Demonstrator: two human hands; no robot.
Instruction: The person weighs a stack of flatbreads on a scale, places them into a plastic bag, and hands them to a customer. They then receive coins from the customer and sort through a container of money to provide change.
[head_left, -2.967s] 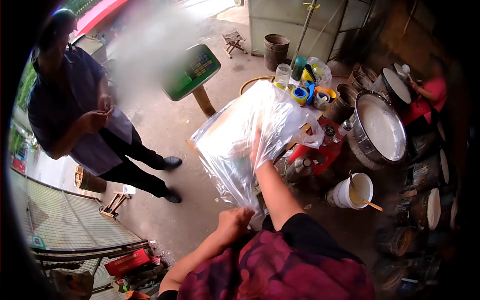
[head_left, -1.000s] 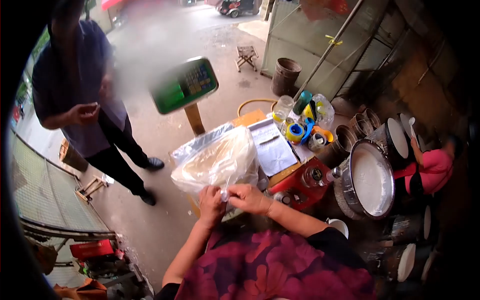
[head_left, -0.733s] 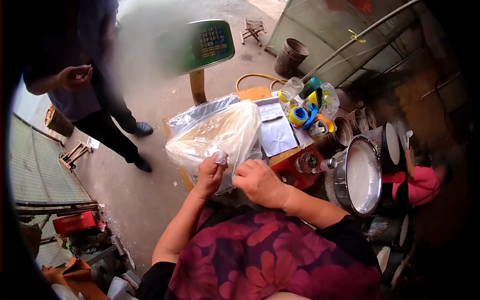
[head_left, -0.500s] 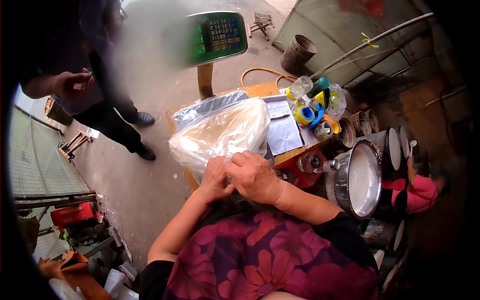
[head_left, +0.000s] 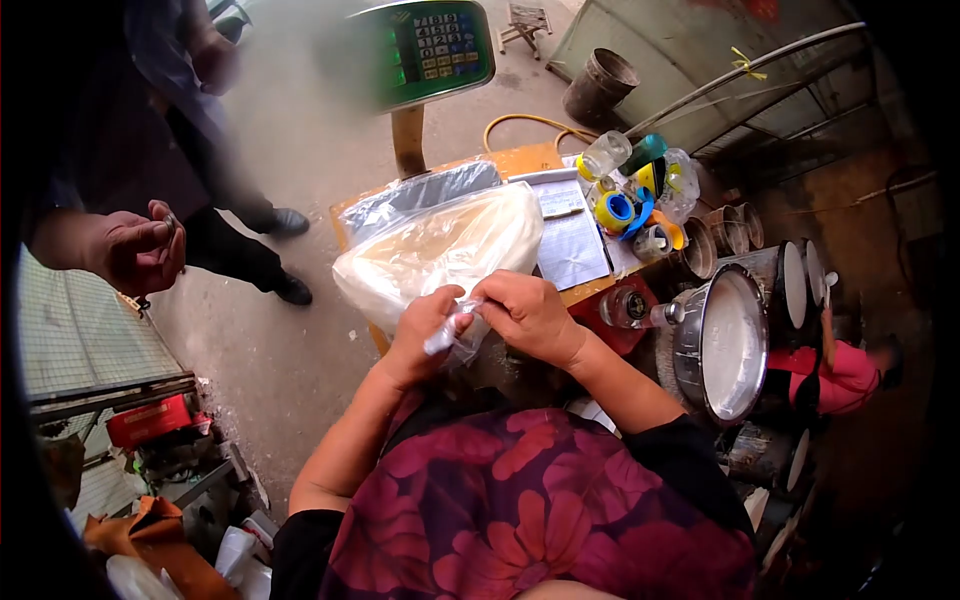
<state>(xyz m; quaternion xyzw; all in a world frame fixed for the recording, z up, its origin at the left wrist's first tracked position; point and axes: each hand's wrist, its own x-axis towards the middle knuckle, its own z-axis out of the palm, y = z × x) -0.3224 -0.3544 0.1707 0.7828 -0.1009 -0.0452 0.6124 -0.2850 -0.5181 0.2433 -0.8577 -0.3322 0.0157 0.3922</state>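
Head view: clear, bulging plastic bag (head_left: 440, 250), twisted neck.

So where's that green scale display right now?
The scale display sits top centre in the head view, raised just beyond the filled plastic bag.

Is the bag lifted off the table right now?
No, the bag lies on the table while the left hand and right hand both grip its twisted neck.

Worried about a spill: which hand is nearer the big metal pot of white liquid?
Right. The right hand grips the twisted bag neck on the side toward the pot, not touching it; the left hand grips farther off.
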